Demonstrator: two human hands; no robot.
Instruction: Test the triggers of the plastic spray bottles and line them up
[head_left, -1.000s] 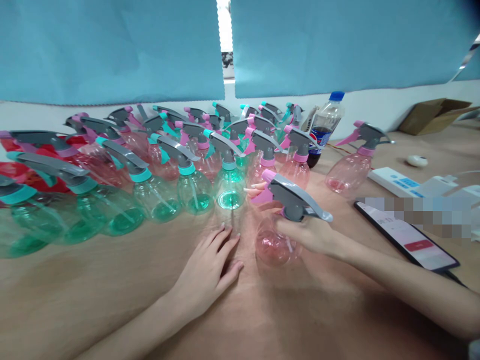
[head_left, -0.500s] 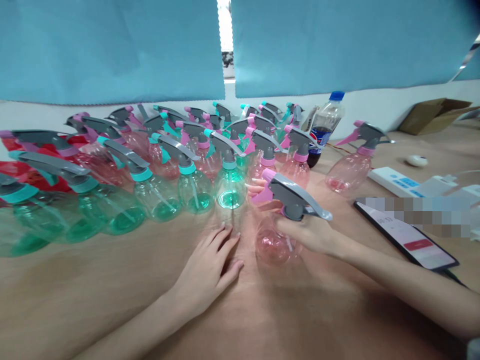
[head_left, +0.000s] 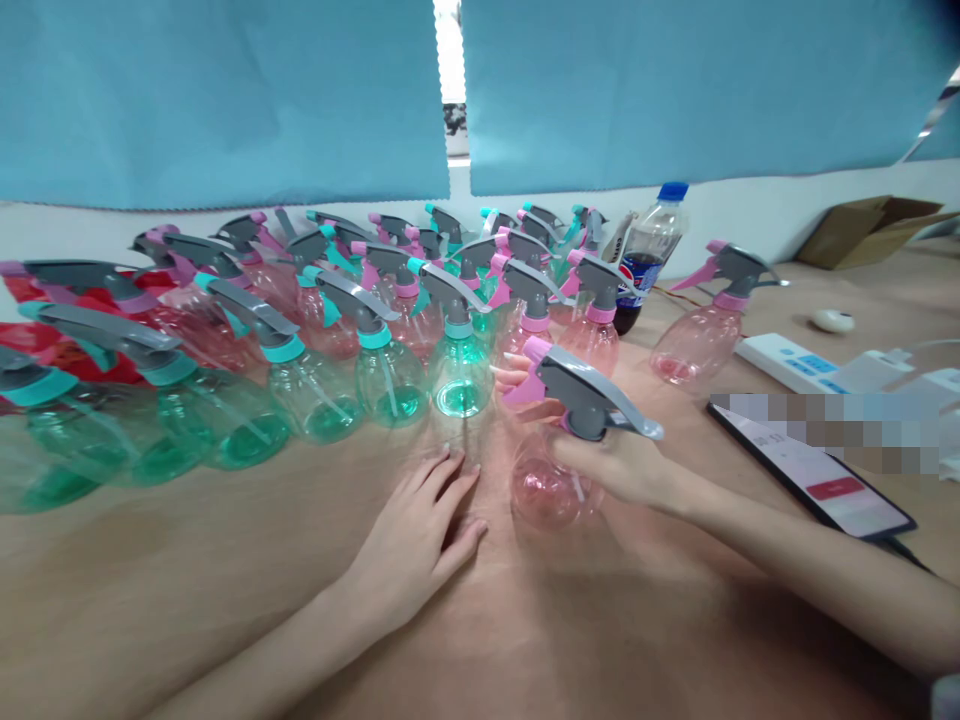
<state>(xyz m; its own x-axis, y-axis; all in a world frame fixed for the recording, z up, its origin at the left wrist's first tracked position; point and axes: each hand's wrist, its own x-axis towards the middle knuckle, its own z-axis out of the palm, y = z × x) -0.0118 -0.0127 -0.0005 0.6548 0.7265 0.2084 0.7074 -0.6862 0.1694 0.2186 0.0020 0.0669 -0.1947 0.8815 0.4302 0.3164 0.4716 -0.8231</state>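
My right hand [head_left: 628, 466] is wrapped round the upper body of a pink spray bottle [head_left: 546, 494], just under its grey head with a pink nozzle and trigger. The bottle is upright; its neck is partly hidden by my thumb. Flat on the wooden table, to the left of this bottle, rests my left hand [head_left: 420, 520] with its fingers stretched forward, holding nothing. Beyond my fingertips stands a green spray bottle [head_left: 460, 375] with a turquoise collar. Right behind the held one is another pink spray bottle [head_left: 590, 348].
Several green and pink spray bottles [head_left: 319, 400] stand in rows on the left and back. On the right are a lone pink spray bottle [head_left: 697, 340], a phone [head_left: 810, 465], a white power strip [head_left: 787, 362], a cola bottle [head_left: 649, 250] and a cardboard box [head_left: 847, 235].
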